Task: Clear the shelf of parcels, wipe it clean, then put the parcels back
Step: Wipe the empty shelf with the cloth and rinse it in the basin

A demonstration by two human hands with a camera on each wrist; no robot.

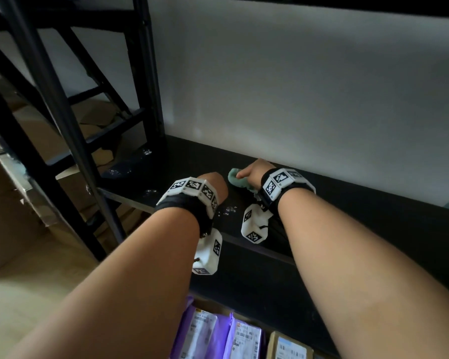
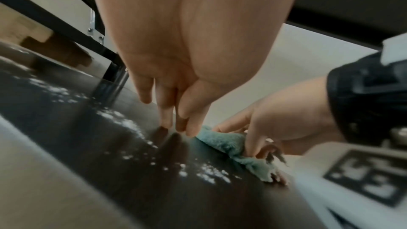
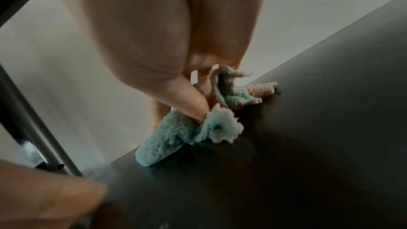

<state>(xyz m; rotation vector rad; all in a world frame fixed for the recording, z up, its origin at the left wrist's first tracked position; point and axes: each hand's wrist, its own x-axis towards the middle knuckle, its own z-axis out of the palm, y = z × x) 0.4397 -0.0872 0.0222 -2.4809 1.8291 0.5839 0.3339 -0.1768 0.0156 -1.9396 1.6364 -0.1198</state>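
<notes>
Parcels (image 1: pixel 218 338) below, both hands on the black shelf (image 1: pixel 347 211).
Right hand (image 1: pixel 254 172) fingers pinch a green cloth (image 1: pixel 237 178) against it; left hand (image 1: pixel 213 185) fingers straight, tips touching the shelf.

The dark shelf (image 1: pixel 347 203) lies bare to the right, giving open passage. On the left a black upright post (image 1: pixel 62 120) blocks, and the white wall (image 1: pixel 296 99) closes the far side.

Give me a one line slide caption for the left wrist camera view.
Left hand rests straight fingers on the dark shelf while the right hand pinches a teal cloth beside white specks.
</notes>
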